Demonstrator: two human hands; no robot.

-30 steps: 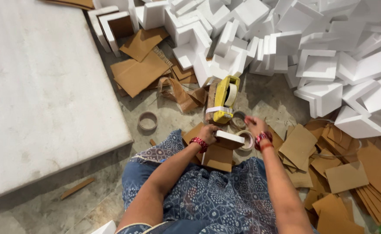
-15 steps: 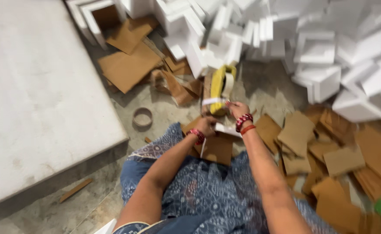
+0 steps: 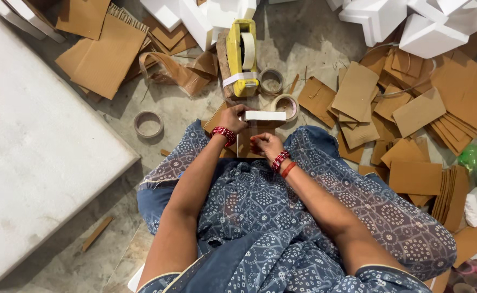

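Lightly, my left hand (image 3: 233, 116) pinches the stiff, crushable white foam block (image 3: 264, 115) below the yellow tape dispenser (image 3: 242, 57), right hand (image 3: 264, 145) fingers curled loosely, empty.

Packing workshop: cardboard pieces (image 3: 418, 111), foam blocks (image 3: 382, 19)

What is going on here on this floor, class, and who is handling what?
A person sits on the floor. The left hand grips a small white block over a cardboard piece, while the right hand rests on that cardboard nearer the lap. Just beyond stands a yellow tape dispenser, with tape rolls beside it. Cut cardboard pieces lie scattered to the right, and white foam blocks are piled at the top.
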